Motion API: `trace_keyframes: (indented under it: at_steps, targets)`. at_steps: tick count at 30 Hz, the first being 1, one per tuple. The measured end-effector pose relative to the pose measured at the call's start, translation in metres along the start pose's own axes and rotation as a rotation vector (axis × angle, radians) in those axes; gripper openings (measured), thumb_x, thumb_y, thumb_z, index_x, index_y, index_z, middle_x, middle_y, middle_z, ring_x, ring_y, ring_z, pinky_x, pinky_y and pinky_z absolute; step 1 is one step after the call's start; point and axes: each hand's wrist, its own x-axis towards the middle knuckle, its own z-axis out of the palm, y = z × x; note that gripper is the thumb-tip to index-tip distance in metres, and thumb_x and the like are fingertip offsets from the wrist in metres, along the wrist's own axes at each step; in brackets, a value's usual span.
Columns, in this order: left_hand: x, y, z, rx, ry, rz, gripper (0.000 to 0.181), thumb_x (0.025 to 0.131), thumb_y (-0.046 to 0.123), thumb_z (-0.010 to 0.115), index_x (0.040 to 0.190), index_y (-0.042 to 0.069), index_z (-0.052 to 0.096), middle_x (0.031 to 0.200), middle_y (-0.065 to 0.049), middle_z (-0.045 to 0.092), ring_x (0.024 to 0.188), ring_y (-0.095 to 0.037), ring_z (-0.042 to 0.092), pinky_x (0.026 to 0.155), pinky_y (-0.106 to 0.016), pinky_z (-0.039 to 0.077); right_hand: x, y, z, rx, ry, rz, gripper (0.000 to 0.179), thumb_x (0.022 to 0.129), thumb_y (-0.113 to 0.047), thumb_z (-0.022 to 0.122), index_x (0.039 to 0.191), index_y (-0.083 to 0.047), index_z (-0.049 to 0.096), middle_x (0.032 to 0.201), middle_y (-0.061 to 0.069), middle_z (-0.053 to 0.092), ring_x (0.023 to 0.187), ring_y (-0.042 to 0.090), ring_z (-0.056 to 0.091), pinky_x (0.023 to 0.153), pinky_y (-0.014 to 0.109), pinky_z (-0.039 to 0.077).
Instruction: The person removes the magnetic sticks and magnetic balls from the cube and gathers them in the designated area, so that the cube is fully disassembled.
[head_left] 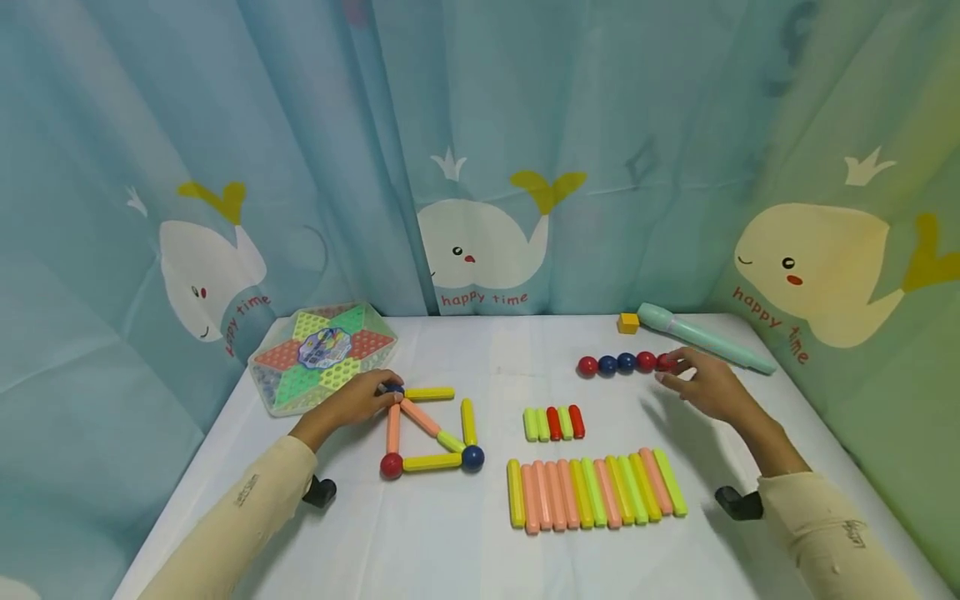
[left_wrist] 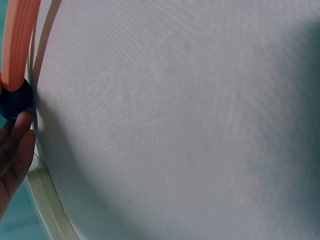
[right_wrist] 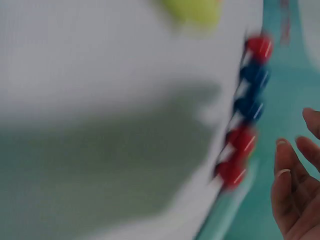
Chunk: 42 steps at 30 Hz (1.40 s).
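Observation:
My left hand [head_left: 358, 400] pinches a blue ball [left_wrist: 16, 100] at the upper left corner of a flat figure of sticks and balls. A salmon stick [head_left: 393, 429] runs from it to a red ball [head_left: 392, 466]. A yellow stick [head_left: 435, 462] joins that to another blue ball [head_left: 472, 458]. A diagonal of a salmon stick [head_left: 420, 417] and a lime stick [head_left: 450, 442] crosses the figure. On the right, my right hand [head_left: 705, 385] hovers with parted fingers beside the end red ball [right_wrist: 231, 172] of a row of red and blue balls.
Several long sticks [head_left: 588, 493] lie side by side at the front, with short red and lime sticks [head_left: 553, 423] behind them. A boxed star game board [head_left: 324, 348] sits back left. A yellow cube [head_left: 627, 323] and a mint tube [head_left: 705, 337] lie back right.

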Motion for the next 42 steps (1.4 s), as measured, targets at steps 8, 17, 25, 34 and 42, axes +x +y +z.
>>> trace_keyframes:
  at_steps: [8, 17, 25, 34, 42]
  targets:
    - [0.007, -0.002, -0.003, 0.012, -0.011, -0.009, 0.031, 0.103, 0.026, 0.058, 0.130, 0.009, 0.062, 0.125, -0.008, 0.066, 0.118, -0.025, 0.060, 0.103, -0.048, 0.049, 0.001, -0.095, 0.050, 0.018, -0.219, -0.230, 0.028, 0.094, -0.021, 0.072, 0.117, -0.005, 0.068, 0.100, 0.004, 0.071, 0.079, 0.016, 0.061, 0.070, 0.024, 0.053]
    - [0.008, 0.000, -0.005, 0.016, -0.014, -0.003, 0.032, 0.104, 0.026, 0.057, 0.130, 0.008, 0.061, 0.125, -0.009, 0.064, 0.118, -0.025, 0.060, 0.103, -0.048, 0.048, 0.034, -0.174, 0.109, 0.105, -0.478, -0.270, 0.024, 0.099, -0.022, 0.065, 0.119, -0.009, 0.067, 0.103, 0.004, 0.070, 0.077, 0.017, 0.063, 0.069, 0.029, 0.054]
    - [0.010, 0.007, 0.000, 0.040, -0.023, 0.027, 0.030, 0.104, 0.024, 0.058, 0.127, 0.007, 0.062, 0.122, -0.010, 0.066, 0.115, -0.025, 0.061, 0.099, -0.047, 0.050, 0.052, -0.202, 0.151, 0.028, -0.524, -0.042, 0.026, 0.093, -0.032, 0.073, 0.105, -0.011, 0.063, 0.087, 0.001, 0.068, 0.067, 0.017, 0.064, 0.062, 0.028, 0.050]
    - [0.008, 0.009, 0.000, 0.054, -0.016, 0.017, 0.029, 0.103, 0.024, 0.058, 0.127, 0.007, 0.062, 0.122, -0.010, 0.066, 0.114, -0.024, 0.061, 0.099, -0.046, 0.050, 0.050, -0.209, 0.162, 0.013, -0.562, 0.104, 0.041, 0.085, -0.040, 0.080, 0.104, -0.005, 0.069, 0.081, 0.004, 0.067, 0.064, 0.018, 0.061, 0.058, 0.027, 0.047]
    - [0.006, 0.004, 0.001, 0.051, -0.019, 0.003, 0.029, 0.104, 0.025, 0.058, 0.127, 0.008, 0.062, 0.122, -0.009, 0.066, 0.114, -0.023, 0.061, 0.099, -0.046, 0.050, 0.048, -0.212, 0.166, 0.133, -0.590, 0.068, 0.024, 0.090, -0.023, 0.075, 0.098, -0.005, 0.063, 0.069, 0.004, 0.067, 0.053, 0.014, 0.055, 0.049, 0.024, 0.040]
